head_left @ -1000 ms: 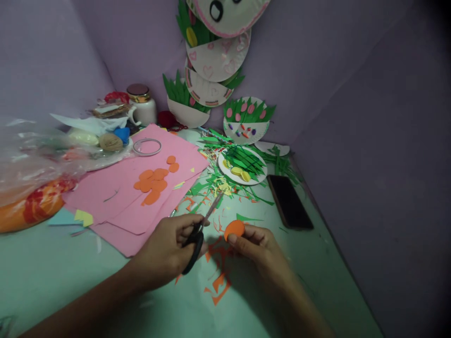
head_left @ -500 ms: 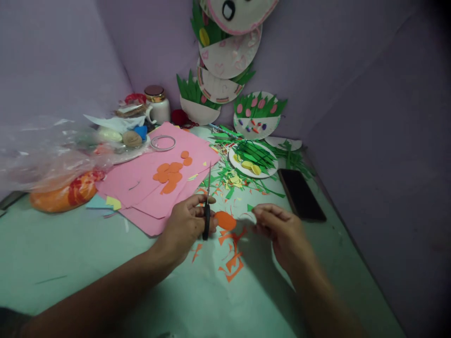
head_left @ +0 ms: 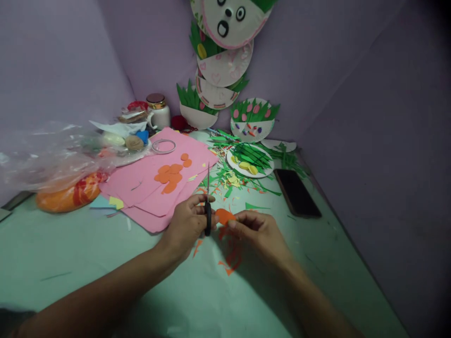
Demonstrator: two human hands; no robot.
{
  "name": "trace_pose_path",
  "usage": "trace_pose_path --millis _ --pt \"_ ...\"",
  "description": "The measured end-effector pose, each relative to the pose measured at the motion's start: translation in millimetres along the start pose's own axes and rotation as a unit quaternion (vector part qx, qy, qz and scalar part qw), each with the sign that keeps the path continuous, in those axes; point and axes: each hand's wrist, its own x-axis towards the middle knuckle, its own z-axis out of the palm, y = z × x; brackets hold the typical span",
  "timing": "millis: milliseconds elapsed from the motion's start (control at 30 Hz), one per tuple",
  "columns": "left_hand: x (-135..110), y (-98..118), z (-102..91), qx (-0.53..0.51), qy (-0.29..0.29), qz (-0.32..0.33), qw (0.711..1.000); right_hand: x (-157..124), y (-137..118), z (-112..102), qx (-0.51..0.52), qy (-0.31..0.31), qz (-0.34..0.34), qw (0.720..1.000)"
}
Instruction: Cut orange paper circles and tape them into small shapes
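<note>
Right fingers (head_left: 237, 224) pinch a flat orange paper oval (head_left: 222, 216); left fingers (head_left: 200, 201) grip metal scissors (head_left: 208, 188).

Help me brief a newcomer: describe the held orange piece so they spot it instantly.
On the green table, in front of the pink sheets, two hands meet. The orange oval is pinched in the right hand, beside the scissors in the left hand. The other orange cutouts lie loose on the pink.
</note>
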Motion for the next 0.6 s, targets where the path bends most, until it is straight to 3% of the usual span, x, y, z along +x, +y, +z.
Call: trace_pose_path --millis 133,200,267,333,500,600 --pt "3.3 7.7 -6.8 0.047 0.024 0.057 0.997 3.0 -9.7 -15.7 0.141 0.109 -0.063 0.982" --pt "3.7 14.7 -12.1 0.194 0.011 0.120 0.974 6.2 -17.2 -26.5 0.194 0.199 -0.081 0.957" --pt "0.8 20.8 -16.7 0.396 -0.042 0.180 0.900 9.9 -22.1 -35.6 0.208 0.249 -0.102 0.940" --pt "-4.8 23.8 -19.5 0.523 -0.090 0.209 0.821 13.8 -22.6 -41.9 0.213 0.274 -0.116 0.931" --pt "-21.6 22.6 -19.0 0.642 -0.137 0.230 0.719 23.8 -11.8 -45.7 0.201 0.305 -0.123 0.923" --pt "-39.6 26.0 -13.5 0.673 -0.184 0.246 0.673 27.7 -7.1 -46.7 0.193 0.320 -0.133 0.918"
